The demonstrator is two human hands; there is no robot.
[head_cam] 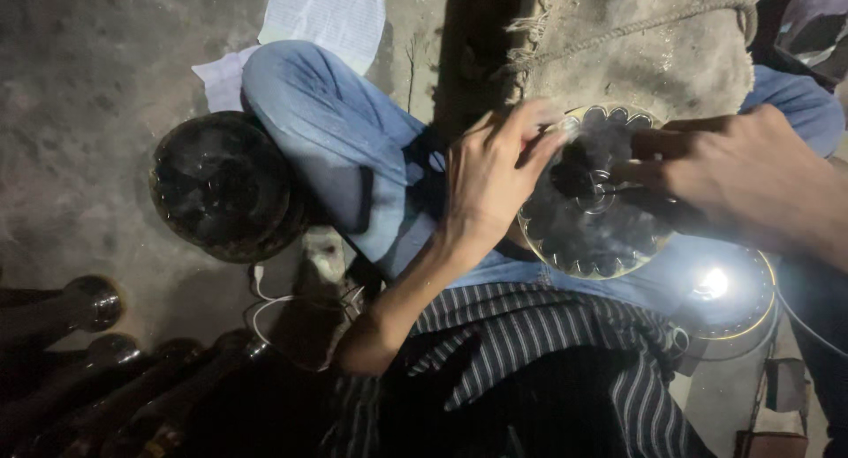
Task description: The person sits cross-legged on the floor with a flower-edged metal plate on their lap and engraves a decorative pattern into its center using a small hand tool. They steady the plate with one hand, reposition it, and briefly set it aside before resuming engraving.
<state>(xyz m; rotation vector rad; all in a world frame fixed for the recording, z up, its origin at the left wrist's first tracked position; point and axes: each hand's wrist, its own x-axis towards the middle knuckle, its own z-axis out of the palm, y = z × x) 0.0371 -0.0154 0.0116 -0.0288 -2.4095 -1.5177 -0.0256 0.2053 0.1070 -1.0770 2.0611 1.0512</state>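
Person sits cross-legged on the floor [97,78], jeans + striped shirt. Left hand [488,177] w/ fingers closed on the left rim of a round scalloped metal disc [590,237], held over the lap. Right hand [738,180] on the disc's right side, fingers pinched near its centre. Small bright lamp [712,284] just below-right of the disc. Dark domed metal piece [221,186] by the knee, paper sheets [318,21] behind it, dark rods [79,370] at lower left.

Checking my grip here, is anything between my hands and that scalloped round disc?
Nothing visible. The left hand grips the scalloped disc at its upper left rim, and the right hand rests fingers at its centre, both in direct contact.
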